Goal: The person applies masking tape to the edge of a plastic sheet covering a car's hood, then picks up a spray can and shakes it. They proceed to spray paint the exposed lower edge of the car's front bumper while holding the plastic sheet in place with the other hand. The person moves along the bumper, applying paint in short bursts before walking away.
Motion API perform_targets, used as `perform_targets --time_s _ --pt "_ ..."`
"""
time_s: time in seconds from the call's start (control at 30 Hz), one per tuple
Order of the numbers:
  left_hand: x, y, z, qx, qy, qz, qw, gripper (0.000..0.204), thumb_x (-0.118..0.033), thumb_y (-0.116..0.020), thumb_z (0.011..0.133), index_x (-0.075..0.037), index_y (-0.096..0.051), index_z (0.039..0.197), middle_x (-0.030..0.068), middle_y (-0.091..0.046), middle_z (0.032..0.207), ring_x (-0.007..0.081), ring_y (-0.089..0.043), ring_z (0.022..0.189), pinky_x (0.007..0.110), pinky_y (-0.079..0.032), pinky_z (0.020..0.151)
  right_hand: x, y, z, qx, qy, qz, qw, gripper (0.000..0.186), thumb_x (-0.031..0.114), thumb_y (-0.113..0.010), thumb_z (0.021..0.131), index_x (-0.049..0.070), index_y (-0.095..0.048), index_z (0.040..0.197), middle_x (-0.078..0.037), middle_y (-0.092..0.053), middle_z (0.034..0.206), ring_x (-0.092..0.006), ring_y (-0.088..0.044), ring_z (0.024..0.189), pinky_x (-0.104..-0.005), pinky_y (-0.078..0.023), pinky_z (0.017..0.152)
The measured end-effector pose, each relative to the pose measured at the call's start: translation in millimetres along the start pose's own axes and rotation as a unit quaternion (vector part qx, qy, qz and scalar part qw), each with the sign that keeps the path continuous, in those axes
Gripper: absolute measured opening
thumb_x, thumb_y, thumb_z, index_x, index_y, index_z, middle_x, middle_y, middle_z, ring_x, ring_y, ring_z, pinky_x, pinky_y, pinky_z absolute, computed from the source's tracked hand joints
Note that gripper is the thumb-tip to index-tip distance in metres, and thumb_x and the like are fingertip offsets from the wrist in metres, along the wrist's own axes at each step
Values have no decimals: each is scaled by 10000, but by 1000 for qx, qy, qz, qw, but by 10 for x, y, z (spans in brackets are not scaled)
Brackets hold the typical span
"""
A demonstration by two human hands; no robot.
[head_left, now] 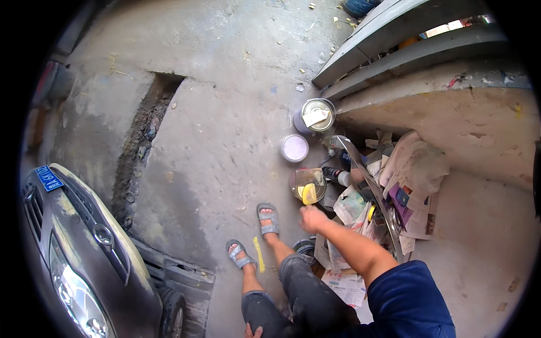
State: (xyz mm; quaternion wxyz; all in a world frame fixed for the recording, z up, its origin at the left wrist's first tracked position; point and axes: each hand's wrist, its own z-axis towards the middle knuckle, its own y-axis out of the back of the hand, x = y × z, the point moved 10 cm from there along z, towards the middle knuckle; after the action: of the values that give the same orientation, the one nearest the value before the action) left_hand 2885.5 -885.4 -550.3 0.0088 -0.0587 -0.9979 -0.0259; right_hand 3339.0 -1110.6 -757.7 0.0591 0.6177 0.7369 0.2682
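Note:
My right hand [311,218] is closed on a yellow scraper [309,194], its broad flat end pointing away from me. The scraper reaches over the near rim of a round tin [297,179] with a brownish, square-looking piece on top. Whether the blade touches what is in the tin, I cannot tell. At the lower edge, my left hand [253,331] lies against my dark trouser leg, fingers a little apart and holding nothing; most of it is cut off. Beyond the tin stand a tub with a pale lilac top [295,148] and a larger lidded can [314,116].
A dark bottle with a white cap [337,176] lies beside the tin. Crumpled papers [406,197] and a thin curved panel [369,177] fill the right side near a low wall [451,118]. A car [96,259] stands left, near a floor trench [143,141]. A yellow strip [259,254] lies by my feet.

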Motion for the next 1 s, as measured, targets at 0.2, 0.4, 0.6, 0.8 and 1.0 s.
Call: perform_targets --time_s 0.2,0.4,0.6,0.8,1.0 --pt "-141 32 -387 -2 10 -10 1000 889 -582 -494 922 -15 -175 1528 270 -138 1575 370 -138 1472 394 -160 1185 985 -1277 -1266 126 120 87 981 587 489 -502 902 131 -520 1367 -217 -377 1489 -416 -275 1415 -471 -255 1160" --pt "-73 113 -615 -19 -54 -46 997 816 -561 -460 942 -61 -201 1533 291 -117 1571 388 -127 1473 417 -152 1192 811 -772 -1447 266 100 110 952 393 412 -570 889 123 -698 1122 -174 -630 1244 -318 -554 1218 -393 -412 1043" --pt "35 255 -795 -85 -131 -111 981 720 -517 -467 946 -36 -361 1471 228 -348 1512 337 -291 1432 384 -228 1177 527 -29 -1475 6 245 -229 942 361 394 -640 787 51 -722 864 -145 -716 875 -316 -680 875 -370 -524 794" --pt "512 133 -591 -191 -195 -214 938 585 -492 -513 933 -33 -587 1288 201 -581 1313 338 -549 1224 401 -411 1034 709 453 -1711 -59 171 -36 983 220 189 -663 709 -6 -664 809 -194 -682 764 -337 -673 750 -406 -511 705" --pt "1309 -214 -733 -213 -225 -417 854 485 -438 -534 924 -38 -634 1179 167 -673 1135 312 -648 997 392 -494 848 1627 413 -1921 -147 238 -200 939 237 230 -688 704 4 -648 762 -214 -660 774 -358 -657 784 -439 -521 776"
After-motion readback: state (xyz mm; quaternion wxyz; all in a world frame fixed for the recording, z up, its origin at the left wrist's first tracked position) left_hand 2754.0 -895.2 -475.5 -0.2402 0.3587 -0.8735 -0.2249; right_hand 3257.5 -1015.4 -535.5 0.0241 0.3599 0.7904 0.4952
